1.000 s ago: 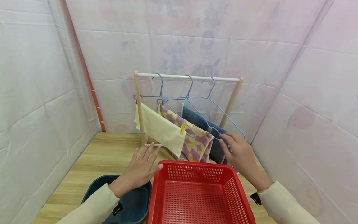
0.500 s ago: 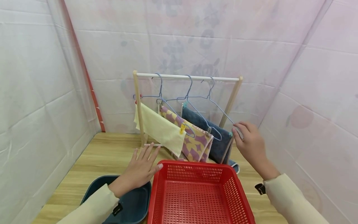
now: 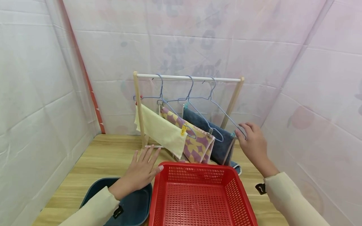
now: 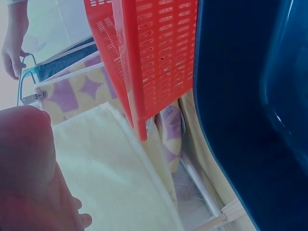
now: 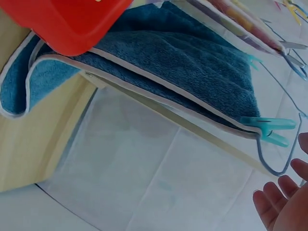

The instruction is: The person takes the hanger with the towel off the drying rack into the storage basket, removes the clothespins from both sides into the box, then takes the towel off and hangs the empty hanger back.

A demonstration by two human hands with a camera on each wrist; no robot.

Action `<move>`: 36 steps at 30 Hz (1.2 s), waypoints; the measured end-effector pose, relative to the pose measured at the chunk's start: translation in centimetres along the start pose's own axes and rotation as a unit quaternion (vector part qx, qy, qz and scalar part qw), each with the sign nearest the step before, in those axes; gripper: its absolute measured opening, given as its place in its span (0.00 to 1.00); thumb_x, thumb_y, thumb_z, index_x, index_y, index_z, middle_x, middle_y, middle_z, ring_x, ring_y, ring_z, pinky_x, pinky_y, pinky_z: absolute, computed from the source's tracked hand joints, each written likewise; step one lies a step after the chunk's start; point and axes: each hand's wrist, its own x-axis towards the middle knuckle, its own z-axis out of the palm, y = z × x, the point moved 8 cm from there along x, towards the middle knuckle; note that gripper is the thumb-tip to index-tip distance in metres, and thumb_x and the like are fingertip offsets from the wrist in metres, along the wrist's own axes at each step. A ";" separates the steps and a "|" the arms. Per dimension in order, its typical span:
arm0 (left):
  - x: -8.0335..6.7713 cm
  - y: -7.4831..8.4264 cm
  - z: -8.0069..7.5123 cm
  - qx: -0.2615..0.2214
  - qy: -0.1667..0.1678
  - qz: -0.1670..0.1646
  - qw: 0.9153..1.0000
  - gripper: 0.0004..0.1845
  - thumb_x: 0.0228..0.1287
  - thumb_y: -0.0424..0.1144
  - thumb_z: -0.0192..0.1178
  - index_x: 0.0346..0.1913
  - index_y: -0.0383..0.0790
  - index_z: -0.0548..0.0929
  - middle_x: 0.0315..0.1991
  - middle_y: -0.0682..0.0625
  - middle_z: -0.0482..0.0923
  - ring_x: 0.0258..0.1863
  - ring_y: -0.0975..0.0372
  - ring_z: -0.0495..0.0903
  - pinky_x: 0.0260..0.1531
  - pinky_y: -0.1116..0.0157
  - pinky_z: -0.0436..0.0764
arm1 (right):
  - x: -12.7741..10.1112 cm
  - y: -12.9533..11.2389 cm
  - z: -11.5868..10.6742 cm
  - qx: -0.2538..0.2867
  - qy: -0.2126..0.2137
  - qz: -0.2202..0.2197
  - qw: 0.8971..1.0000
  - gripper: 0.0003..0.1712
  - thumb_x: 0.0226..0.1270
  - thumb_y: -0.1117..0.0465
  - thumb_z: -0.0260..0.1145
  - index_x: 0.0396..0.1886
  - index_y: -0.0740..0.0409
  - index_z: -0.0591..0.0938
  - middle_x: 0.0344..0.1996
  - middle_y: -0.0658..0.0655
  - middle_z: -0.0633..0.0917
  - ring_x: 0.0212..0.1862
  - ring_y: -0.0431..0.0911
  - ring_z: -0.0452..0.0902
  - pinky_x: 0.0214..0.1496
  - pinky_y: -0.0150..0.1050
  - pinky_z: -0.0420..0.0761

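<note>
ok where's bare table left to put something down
Bare wooden tabletop lies left of the wooden drying rack, behind the dark blue tub. A narrower strip runs right of the red plastic basket. Under the hanging towels it's crowded.

Your red basket (image 3: 198, 194) runs off the bottom edge of the head view, and so does the dark blue tub (image 3: 135, 204), part of which lies under your left hand (image 3: 142, 171) and sleeve. The blue towel (image 3: 210, 138) is partly hidden behind the patterned cloth (image 3: 198, 144). In the right wrist view only the fingertips (image 5: 276, 204) of your right hand (image 3: 253, 142) show at the corner, so you cannot tell whether they touch the hanger wire (image 5: 284, 166). In the left wrist view a blurred finger (image 4: 29, 163) fills the lower left.
</note>
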 end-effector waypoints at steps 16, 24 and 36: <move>0.1 -0.3 0.3 -0.025 -0.004 -0.001 1.000 0.40 0.77 0.66 0.35 0.82 0.48 0.46 0.82 0.43 0.43 0.81 0.46 0.40 0.72 0.33 0.41 | -0.8 2.9 1.8 0.035 -0.066 0.087 0.993 0.22 0.81 0.46 0.52 0.50 0.58 0.82 0.36 0.59 0.78 0.37 0.50 0.69 0.34 0.43 0.64; -0.4 -1.4 -0.1 -0.031 -0.015 -0.017 0.999 0.42 0.76 0.68 0.36 0.82 0.49 0.45 0.82 0.42 0.44 0.81 0.46 0.40 0.71 0.31 0.43 | -1.3 2.7 3.2 0.117 -0.079 0.109 0.984 0.21 0.81 0.47 0.52 0.39 0.58 0.79 0.22 0.57 0.79 0.22 0.43 0.74 0.26 0.38 0.71; -0.7 -1.5 0.1 -0.045 -0.028 -0.015 0.998 0.41 0.76 0.68 0.35 0.82 0.49 0.46 0.83 0.43 0.40 0.81 0.46 0.39 0.71 0.31 0.43 | -2.1 3.5 4.0 0.214 -0.091 0.170 0.958 0.26 0.81 0.43 0.50 0.46 0.62 0.80 0.34 0.65 0.82 0.18 0.45 0.79 0.23 0.37 0.81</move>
